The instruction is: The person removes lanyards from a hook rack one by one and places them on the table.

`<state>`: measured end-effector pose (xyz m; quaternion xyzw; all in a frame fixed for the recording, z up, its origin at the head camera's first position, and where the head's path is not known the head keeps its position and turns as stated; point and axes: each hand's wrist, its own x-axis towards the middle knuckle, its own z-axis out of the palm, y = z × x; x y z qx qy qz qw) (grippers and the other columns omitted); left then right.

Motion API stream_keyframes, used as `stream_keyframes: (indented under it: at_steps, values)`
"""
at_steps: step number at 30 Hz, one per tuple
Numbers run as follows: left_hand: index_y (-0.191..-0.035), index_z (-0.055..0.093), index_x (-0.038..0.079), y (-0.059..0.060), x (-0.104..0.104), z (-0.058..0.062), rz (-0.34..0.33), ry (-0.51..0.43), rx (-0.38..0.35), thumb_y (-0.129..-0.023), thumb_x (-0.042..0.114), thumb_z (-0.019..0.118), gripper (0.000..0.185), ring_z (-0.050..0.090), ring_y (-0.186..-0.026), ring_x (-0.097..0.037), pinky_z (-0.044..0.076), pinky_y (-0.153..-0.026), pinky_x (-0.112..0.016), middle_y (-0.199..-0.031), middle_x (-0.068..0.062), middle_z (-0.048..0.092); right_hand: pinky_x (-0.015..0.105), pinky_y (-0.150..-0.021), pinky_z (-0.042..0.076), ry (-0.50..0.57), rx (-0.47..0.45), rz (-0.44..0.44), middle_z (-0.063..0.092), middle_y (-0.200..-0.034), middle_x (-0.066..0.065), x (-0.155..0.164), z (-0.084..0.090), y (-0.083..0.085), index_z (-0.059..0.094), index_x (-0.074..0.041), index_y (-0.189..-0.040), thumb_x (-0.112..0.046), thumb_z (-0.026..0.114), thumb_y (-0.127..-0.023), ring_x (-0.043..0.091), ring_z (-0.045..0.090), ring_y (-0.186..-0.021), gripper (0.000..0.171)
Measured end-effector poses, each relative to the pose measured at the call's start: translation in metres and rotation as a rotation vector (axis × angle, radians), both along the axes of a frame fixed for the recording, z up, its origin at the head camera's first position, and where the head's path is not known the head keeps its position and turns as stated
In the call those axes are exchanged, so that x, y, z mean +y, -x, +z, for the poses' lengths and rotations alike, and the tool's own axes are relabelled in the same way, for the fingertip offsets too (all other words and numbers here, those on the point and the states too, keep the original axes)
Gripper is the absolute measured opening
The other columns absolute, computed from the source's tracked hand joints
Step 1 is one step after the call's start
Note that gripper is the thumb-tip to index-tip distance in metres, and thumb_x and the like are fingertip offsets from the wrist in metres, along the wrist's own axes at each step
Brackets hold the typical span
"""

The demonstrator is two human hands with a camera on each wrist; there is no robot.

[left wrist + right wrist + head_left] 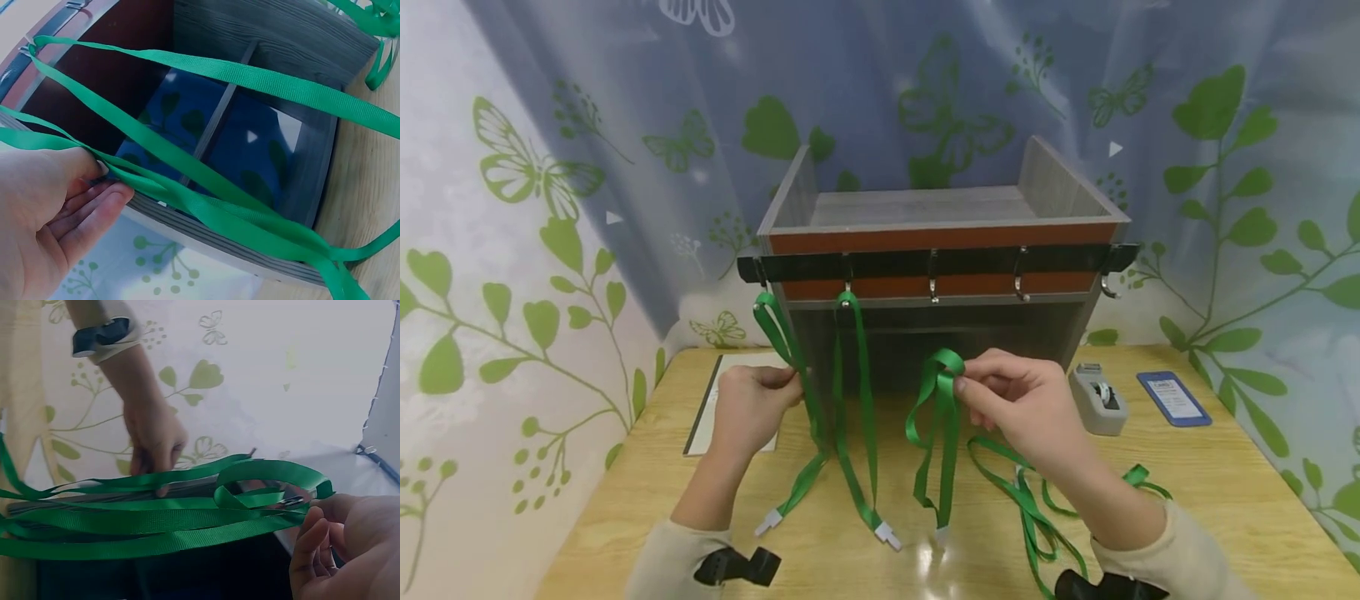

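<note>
A grey and brown wooden shelf (pixel 940 237) carries a black hook rail (pixel 925 264). Two green lanyards hang from its left hooks. My left hand (pixel 790 379) pinches the leftmost hanging lanyard (pixel 775 329) between thumb and fingers, as the left wrist view shows with the hand (pixel 94 187) on the strap (pixel 206 206). My right hand (pixel 961 387) pinches the top loop of a third green lanyard (pixel 940 417), held up in front of the shelf below the middle hooks. The right wrist view shows that hand (pixel 312 534) on the loop (pixel 275 472).
More green lanyards (pixel 1037 508) lie in a heap on the wooden table (pixel 1225 492) at the right. A grey tape dispenser (pixel 1097 400) and a blue card holder (pixel 1172 398) sit right of the shelf. A paper sheet (pixel 711 408) lies at the left. Three hooks (pixel 1021 287) hang bare.
</note>
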<state>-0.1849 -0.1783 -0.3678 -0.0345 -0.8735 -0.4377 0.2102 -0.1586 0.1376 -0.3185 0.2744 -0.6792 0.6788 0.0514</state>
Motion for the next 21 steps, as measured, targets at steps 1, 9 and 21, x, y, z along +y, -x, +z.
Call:
stream_keyframes:
  at_steps: [1, 9, 21]
  values:
    - [-0.093, 0.078, -0.004, 0.0, 0.0, 0.0, 0.0, 0.001, 0.003, -0.089, 0.018, 0.076, 0.022, 0.076, -0.067, -0.023, 0.059, -0.061, -0.024, -0.077, -0.017, 0.076, 0.028, -0.046, 0.046, -0.012, -0.013, 0.011, 0.066, -0.081, -0.002, 0.001, -0.004, 0.0, 0.075, 0.001, -0.097, 0.001, 0.067, -0.093, 0.012, 0.055, -0.056, 0.009]
    - [-0.093, 0.079, -0.001, -0.002, 0.002, -0.001, 0.037, 0.017, -0.017, -0.09, 0.021, 0.075, 0.023, 0.075, -0.067, -0.023, 0.062, -0.071, -0.041, -0.074, -0.014, 0.076, 0.029, -0.05, 0.046, -0.025, -0.128, 0.072, 0.065, -0.083, -0.004, 0.009, -0.037, -0.003, 0.074, 0.001, -0.101, -0.002, 0.067, -0.094, 0.01, 0.051, -0.057, 0.011]
    - [-0.092, 0.079, -0.001, -0.003, 0.002, -0.001, 0.041, 0.001, -0.023, -0.089, 0.019, 0.075, 0.02, 0.075, -0.067, -0.021, 0.062, -0.068, -0.037, -0.073, -0.014, 0.076, 0.025, -0.054, 0.05, -0.111, -0.384, 0.023, 0.068, -0.077, -0.005, 0.018, -0.081, -0.006, 0.076, -0.01, -0.101, -0.013, 0.07, -0.093, 0.006, 0.055, -0.056, 0.01]
